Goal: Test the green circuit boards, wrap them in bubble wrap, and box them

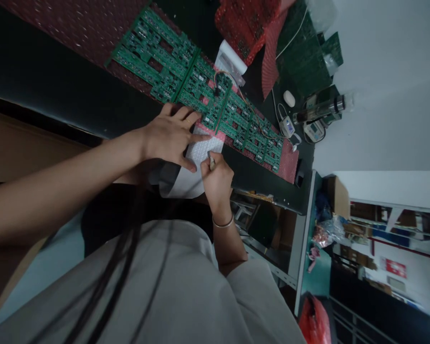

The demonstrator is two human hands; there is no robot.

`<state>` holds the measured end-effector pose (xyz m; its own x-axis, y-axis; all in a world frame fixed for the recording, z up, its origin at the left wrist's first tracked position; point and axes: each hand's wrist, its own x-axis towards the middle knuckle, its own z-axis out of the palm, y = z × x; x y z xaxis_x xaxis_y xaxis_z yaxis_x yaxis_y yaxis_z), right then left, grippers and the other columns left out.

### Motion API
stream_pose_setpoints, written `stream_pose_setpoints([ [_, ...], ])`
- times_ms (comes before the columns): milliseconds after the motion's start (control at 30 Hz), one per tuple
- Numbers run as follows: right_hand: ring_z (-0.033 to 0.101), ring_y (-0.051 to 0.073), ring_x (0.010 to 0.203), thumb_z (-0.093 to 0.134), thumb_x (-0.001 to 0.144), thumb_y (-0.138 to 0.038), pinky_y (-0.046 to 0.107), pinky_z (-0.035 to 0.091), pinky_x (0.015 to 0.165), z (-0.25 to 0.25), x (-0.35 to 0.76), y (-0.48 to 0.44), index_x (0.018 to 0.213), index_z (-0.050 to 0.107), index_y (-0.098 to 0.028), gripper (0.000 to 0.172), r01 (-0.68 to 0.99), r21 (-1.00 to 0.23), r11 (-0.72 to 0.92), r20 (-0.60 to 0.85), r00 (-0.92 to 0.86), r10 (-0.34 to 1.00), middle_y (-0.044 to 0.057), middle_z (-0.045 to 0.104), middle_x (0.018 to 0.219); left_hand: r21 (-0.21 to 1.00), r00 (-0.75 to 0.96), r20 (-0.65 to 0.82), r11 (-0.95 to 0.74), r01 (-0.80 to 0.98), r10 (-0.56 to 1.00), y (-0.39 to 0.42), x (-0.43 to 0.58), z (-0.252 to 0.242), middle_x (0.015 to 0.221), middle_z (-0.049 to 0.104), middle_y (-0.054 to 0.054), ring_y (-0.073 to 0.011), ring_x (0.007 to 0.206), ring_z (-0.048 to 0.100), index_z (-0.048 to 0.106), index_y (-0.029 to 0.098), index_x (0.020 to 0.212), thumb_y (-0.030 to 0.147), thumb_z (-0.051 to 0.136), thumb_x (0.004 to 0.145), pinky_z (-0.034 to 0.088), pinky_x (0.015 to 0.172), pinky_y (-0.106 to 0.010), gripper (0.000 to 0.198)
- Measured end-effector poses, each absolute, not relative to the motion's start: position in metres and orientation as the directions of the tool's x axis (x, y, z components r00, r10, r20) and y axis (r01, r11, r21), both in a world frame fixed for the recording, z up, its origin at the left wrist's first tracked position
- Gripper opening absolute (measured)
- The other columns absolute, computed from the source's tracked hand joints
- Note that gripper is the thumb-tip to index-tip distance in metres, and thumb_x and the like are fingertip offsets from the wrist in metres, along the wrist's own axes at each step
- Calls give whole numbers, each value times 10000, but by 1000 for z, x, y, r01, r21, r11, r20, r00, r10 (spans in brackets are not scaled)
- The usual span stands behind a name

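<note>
A white sheet of paper (188, 181) with rows of fine print lies at the front edge of the dark table and hangs over it. My left hand (170, 138) rests on its upper left part, fingers spread, the fingertips reaching the lower edge of the green circuit boards (200, 79). On the right side of the paper, my right hand (218, 181) is closed in a writing grip around a pen (212, 163), most of which the fingers hide. The boards sit in a long row on pink bubble wrap (288, 165).
Red-wrapped boards (245, 28) and a white roll (232, 55) lie behind the row. A thin cable (252, 112) crosses the boards. A glass bottle (318, 111), a white mouse (289, 99) and a small device (287, 126) stand towards the wall.
</note>
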<state>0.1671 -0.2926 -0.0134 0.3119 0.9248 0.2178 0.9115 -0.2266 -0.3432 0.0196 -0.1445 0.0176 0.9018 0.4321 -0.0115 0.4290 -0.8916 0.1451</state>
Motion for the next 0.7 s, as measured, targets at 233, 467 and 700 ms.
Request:
stream_pose_setpoints([
  [233, 733, 207, 824, 525, 1017, -193, 281, 533, 763, -4, 158, -306, 1187, 706, -146, 253, 914, -317, -251, 168, 315, 934, 79, 757, 916, 328, 878, -40, -824, 462, 477, -142, 23, 10, 1684, 398, -56, -495, 1516, 236, 631, 348, 1533, 916, 689, 722, 187, 1218, -642, 991],
  [467, 744, 220, 811, 553, 1027, -202, 272, 519, 719, 1, 150, -319, 1197, 717, -153, 241, 914, -294, -281, 155, 335, 929, 83, 766, 901, 347, 882, -48, -820, 455, 469, -143, 21, 11, 1739, 302, -75, -473, 1530, 202, 591, 310, 1570, 929, 683, 747, 128, 1247, -651, 1034],
  [700, 727, 208, 764, 552, 1018, -197, 264, 514, 704, 0, 147, -325, 1134, 730, -164, 215, 934, -262, -242, 218, 302, 928, 61, 751, 836, 270, 884, -46, -846, 459, 465, -143, 22, 11, 1730, 307, -84, -496, 1492, 258, 594, 319, 1574, 904, 700, 767, 190, 1217, -657, 1002],
])
